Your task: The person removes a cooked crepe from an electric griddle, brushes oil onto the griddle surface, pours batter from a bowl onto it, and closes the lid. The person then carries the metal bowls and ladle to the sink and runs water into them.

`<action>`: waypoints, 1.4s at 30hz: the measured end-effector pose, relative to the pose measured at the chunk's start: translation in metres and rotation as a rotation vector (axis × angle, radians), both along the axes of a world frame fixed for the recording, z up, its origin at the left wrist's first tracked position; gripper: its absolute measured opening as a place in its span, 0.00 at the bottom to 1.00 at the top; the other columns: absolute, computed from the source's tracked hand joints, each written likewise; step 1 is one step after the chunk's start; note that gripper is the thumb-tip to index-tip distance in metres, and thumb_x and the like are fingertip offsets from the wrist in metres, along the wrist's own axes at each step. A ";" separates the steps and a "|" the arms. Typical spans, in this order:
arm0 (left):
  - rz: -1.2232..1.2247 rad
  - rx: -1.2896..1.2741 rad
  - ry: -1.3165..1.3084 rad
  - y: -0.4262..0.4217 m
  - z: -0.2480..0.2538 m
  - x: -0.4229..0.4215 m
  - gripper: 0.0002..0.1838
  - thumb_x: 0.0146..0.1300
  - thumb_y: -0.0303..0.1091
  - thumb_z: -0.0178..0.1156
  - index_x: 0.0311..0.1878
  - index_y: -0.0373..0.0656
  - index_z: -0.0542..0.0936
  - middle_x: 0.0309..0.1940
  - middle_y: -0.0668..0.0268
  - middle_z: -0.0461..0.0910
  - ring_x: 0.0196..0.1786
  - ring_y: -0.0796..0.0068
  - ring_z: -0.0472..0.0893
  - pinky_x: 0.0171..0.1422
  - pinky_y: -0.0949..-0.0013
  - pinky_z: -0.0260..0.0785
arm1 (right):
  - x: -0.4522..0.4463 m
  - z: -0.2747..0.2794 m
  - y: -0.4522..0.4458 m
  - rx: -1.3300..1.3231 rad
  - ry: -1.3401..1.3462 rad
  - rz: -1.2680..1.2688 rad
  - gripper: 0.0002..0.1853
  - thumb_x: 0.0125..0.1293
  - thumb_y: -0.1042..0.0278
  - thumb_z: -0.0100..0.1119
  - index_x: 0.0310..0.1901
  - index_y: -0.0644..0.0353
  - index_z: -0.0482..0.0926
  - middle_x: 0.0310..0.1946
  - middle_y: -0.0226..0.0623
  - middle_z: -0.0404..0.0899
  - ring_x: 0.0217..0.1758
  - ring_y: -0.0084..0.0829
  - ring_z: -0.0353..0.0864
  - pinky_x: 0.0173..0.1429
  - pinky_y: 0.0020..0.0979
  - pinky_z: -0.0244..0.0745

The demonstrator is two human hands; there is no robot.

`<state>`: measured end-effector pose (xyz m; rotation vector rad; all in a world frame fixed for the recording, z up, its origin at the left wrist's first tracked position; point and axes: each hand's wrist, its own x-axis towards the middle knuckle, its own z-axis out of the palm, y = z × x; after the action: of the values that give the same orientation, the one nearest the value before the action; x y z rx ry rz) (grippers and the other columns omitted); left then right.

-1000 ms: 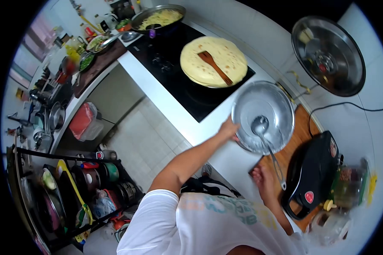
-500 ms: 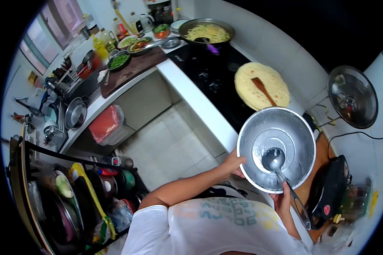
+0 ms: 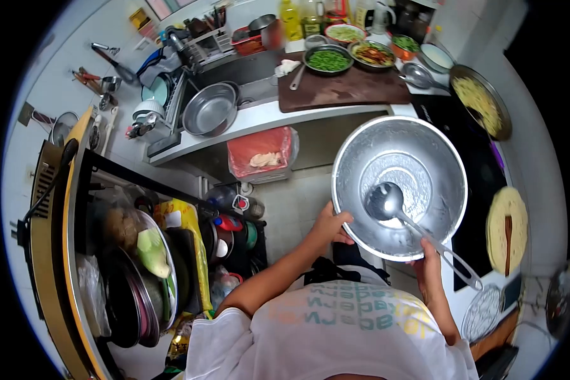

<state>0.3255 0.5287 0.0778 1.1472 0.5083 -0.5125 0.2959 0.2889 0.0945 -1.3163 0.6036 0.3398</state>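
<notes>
A large metal bowl (image 3: 354, 164), with a thin wet film inside, is held in front of my body by both hands. My left hand (image 3: 331, 227) grips its lower left rim. At the lower right rim is my right hand (image 3: 428, 263), its thumb over the edge by the ladle handle. A metal ladle (image 3: 385, 201) rests inside the bowl, its handle sticking out past the rim to the lower right. On the right, a wooden spatula (image 3: 508, 244) lies on a stack of flatbreads (image 3: 498, 221).
Ahead are a sink (image 3: 253, 73) and a dark cutting board (image 3: 342, 88) with plates of food behind. A pan of shreds (image 3: 506, 123) stands on the black cooktop (image 3: 453, 133). A red-lined bin (image 3: 247, 142) hangs below the counter; a crowded rack (image 3: 139, 180) stands left.
The view has swung left toward the sink. The bowl and ladle have been lifted off the counter and carried along, and my right hand has taken hold of the rim beside my left.
</notes>
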 end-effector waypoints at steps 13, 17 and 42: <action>0.432 0.123 -0.153 0.155 0.024 0.125 0.20 0.58 0.45 0.50 0.49 0.43 0.65 0.31 0.63 0.74 0.27 0.73 0.77 0.30 0.73 0.73 | 0.273 0.012 0.169 0.024 -0.035 0.449 0.15 0.55 0.62 0.47 0.38 0.67 0.70 0.25 0.37 0.74 0.22 0.26 0.73 0.26 0.24 0.71; 0.610 0.137 -0.176 0.218 0.015 0.141 0.19 0.61 0.45 0.47 0.48 0.41 0.71 0.37 0.62 0.75 0.29 0.74 0.77 0.31 0.74 0.72 | 0.310 0.014 0.215 0.034 -0.034 0.508 0.16 0.55 0.62 0.47 0.38 0.68 0.69 0.24 0.37 0.73 0.20 0.24 0.73 0.21 0.21 0.71; -0.025 1.813 -0.561 0.697 -0.073 0.391 0.27 0.51 0.23 0.48 0.58 0.35 0.59 0.58 0.50 0.59 0.61 0.54 0.59 0.64 0.63 0.52 | 0.475 -0.014 0.561 0.049 0.115 0.658 0.15 0.56 0.67 0.45 0.43 0.67 0.63 0.32 0.41 0.72 0.28 0.31 0.76 0.28 0.28 0.77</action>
<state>0.7161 1.2253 0.0050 2.8853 0.3801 0.4843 0.7712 0.8496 0.0809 -1.4302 0.2360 0.9656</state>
